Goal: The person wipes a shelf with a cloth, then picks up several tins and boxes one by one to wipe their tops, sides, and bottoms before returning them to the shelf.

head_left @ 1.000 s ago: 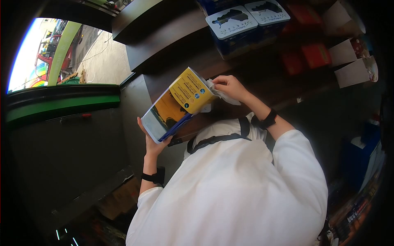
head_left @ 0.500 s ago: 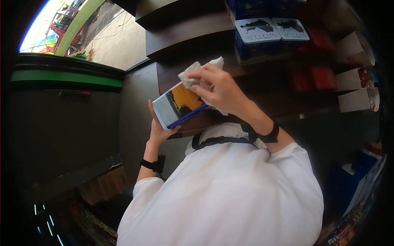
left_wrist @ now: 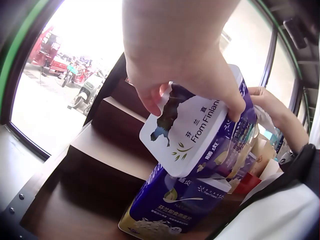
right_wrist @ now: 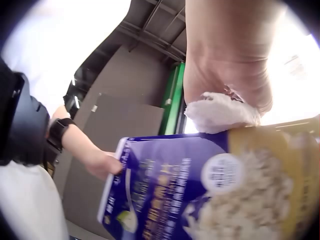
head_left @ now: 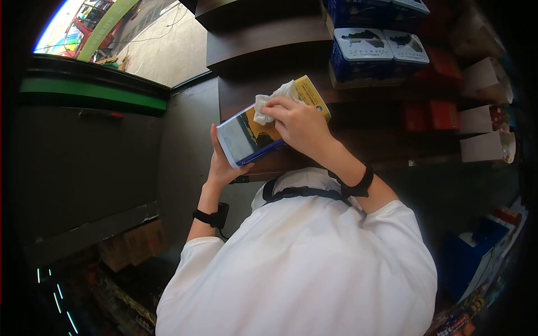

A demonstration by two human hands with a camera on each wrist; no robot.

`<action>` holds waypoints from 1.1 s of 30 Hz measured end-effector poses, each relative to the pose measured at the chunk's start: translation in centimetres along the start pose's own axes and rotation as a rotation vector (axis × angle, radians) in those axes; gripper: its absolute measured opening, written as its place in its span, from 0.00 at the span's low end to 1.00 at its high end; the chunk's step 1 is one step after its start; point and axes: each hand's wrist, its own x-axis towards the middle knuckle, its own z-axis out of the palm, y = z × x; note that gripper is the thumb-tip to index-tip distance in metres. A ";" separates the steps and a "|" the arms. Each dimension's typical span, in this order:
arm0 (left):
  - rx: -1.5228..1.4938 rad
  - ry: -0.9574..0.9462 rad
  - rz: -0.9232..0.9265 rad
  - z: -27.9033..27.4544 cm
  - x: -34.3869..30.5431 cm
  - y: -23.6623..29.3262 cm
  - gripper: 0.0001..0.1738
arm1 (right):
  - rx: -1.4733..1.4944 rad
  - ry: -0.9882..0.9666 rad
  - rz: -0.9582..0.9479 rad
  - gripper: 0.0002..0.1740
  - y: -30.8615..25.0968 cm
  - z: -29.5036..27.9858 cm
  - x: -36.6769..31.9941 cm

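Note:
A blue and yellow printed tin [head_left: 238, 139] lies tilted in front of the person, its white lid [left_wrist: 187, 137] lettered "From Finland" in the left wrist view. My left hand [head_left: 223, 166] grips the tin at this lid end, thumb and fingers on opposite edges. With bent fingers my right hand [head_left: 307, 127] holds a crumpled white tissue [head_left: 262, 110] against the tin's upward-facing side. In the right wrist view the tissue [right_wrist: 220, 112] is bunched under the hand, right along the tin's edge, and the purple front [right_wrist: 165, 185] shows oat flakes.
Dark brown stepped shelves [head_left: 269, 42] rise ahead. More blue tins with white lids [head_left: 364, 46] stand on them at the right, near red boxes [head_left: 445, 116] and white open boxes [head_left: 481, 147]. Another tin [left_wrist: 172, 207] stands below the held one. A window [head_left: 162, 42] opens onto the street.
My right hand has brought the tissue from the tin's far end onto its upward-facing side, then shifted slightly along it. The left hand keeps its grip. The head view has shifted.

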 end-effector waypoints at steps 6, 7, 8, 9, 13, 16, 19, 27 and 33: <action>-0.011 0.046 0.025 0.4 0.0 -0.4 0.74 | 0.066 0.209 0.167 0.10 3.3 -2.0 0.0; 0.044 0.079 0.027 0.4 -0.1 -0.2 0.74 | 0.067 0.206 0.159 0.10 3.4 -2.1 0.0; 0.045 0.085 0.027 0.4 -0.2 0.1 0.74 | 0.083 0.232 0.185 0.10 3.4 -2.2 0.0; 0.059 0.116 0.040 0.3 -0.1 1.2 0.72 | 0.099 0.261 0.214 0.10 3.5 -2.4 -0.3; 0.120 0.244 0.239 0.8 1.7 5.2 0.69 | 0.332 0.212 0.275 0.13 5.2 -5.0 -1.2; 0.069 0.248 0.362 1.3 3.9 6.9 0.71 | 0.416 0.205 0.335 0.15 5.9 -5.5 -2.2; -0.038 0.255 0.516 1.1 6.0 9.4 0.71 | 0.495 0.236 0.349 0.15 5.6 -6.0 -2.6; 0.401 -0.031 0.530 -1.6 5.9 15.5 0.51 | 0.710 -0.011 0.332 0.15 3.8 -6.1 -2.0; 0.557 -0.203 0.404 -2.3 5.8 16.2 0.49 | 0.955 -0.112 0.079 0.15 1.0 -4.5 2.5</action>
